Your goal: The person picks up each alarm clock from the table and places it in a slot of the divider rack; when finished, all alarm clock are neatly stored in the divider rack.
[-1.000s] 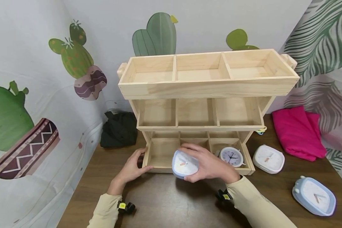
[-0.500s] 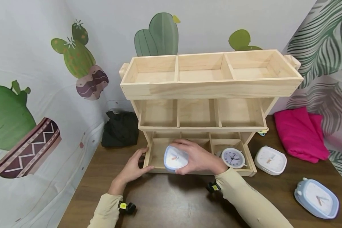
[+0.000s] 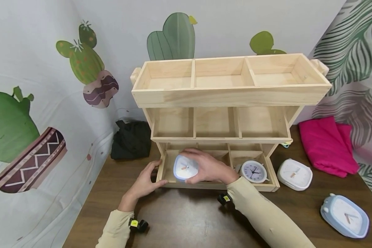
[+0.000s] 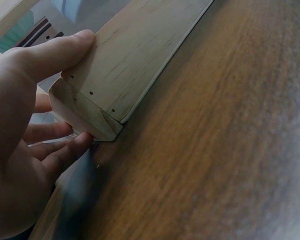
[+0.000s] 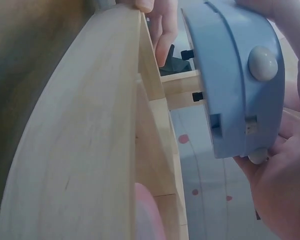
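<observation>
My right hand (image 3: pixel 209 167) grips a blue alarm clock (image 3: pixel 185 168) with a white face, above the left compartment of the bottom tier. In the right wrist view, the clock's blue casing (image 5: pixel 235 80) is tilted and apart from the wood. My left hand (image 3: pixel 145 179) holds the front left corner of the three-tier wooden organizer (image 3: pixel 229 97). In the left wrist view its thumb lies on the front board (image 4: pixel 125 60) and its fingertips touch the side. A round white alarm clock (image 3: pixel 254 172) lies in the bottom right compartment. My right hand partly hides the middle one.
A white clock (image 3: pixel 295 174) and another blue clock (image 3: pixel 345 216) lie on the brown table (image 3: pixel 179 220) at the right. Magenta cloth (image 3: pixel 327 146) lies behind them, and black cloth (image 3: pixel 131 140) sits left of the organizer. A rounded pink edge (image 5: pixel 149 212) shows inside the tier.
My right hand has carried the blue clock leftward and slightly up, from the front of the middle compartment to over the left one. My left hand has stayed at the corner.
</observation>
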The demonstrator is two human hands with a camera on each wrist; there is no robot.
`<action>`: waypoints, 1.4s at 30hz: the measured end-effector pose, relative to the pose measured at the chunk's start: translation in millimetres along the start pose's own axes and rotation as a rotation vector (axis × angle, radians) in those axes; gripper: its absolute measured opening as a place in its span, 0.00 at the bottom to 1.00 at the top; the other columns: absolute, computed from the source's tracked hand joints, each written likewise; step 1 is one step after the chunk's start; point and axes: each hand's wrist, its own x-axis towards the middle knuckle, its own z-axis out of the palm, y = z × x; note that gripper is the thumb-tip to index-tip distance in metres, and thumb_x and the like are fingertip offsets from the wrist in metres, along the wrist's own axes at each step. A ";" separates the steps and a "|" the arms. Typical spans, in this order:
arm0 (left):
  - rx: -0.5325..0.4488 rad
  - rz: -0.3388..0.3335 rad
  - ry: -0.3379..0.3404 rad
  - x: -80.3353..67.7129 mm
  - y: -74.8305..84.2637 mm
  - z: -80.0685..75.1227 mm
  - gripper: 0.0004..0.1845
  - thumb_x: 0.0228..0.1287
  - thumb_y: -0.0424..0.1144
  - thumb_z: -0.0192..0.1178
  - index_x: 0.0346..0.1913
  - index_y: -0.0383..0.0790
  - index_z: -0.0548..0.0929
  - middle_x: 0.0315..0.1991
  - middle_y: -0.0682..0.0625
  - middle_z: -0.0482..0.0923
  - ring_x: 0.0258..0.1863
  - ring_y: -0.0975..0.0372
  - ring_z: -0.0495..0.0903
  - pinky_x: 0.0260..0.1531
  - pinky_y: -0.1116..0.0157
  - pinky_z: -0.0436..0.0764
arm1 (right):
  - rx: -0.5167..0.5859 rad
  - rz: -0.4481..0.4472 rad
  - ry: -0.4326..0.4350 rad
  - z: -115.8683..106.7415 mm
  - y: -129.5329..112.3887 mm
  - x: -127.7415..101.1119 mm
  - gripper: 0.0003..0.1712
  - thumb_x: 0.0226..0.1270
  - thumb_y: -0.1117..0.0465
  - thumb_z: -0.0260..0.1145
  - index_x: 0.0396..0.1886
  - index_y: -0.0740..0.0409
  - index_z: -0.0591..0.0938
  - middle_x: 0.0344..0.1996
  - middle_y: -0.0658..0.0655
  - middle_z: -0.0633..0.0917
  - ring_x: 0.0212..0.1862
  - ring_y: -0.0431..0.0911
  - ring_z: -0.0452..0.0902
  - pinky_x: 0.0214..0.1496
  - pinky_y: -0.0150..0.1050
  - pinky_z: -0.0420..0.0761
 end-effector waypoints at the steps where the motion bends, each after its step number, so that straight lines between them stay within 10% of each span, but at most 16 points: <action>1: -0.001 0.000 -0.001 0.1 0.2 -0.1 0.44 0.52 0.46 0.75 0.69 0.35 0.66 0.65 0.40 0.68 0.58 0.50 0.76 0.53 0.54 0.81 | 0.002 0.002 -0.002 1.0 0.9 1.8 0.53 0.37 0.42 0.79 0.69 0.46 0.71 0.66 0.53 0.72 0.61 0.45 0.72 0.56 0.41 0.78; 42: -0.011 -0.018 -0.022 0.6 0.5 -1.5 0.44 0.52 0.49 0.74 0.69 0.37 0.65 0.65 0.41 0.68 0.57 0.51 0.76 0.53 0.56 0.81 | 0.039 0.026 -0.157 36.9 27.6 44.3 0.52 0.44 0.43 0.79 0.71 0.49 0.68 0.62 0.51 0.75 0.53 0.41 0.74 0.51 0.33 0.76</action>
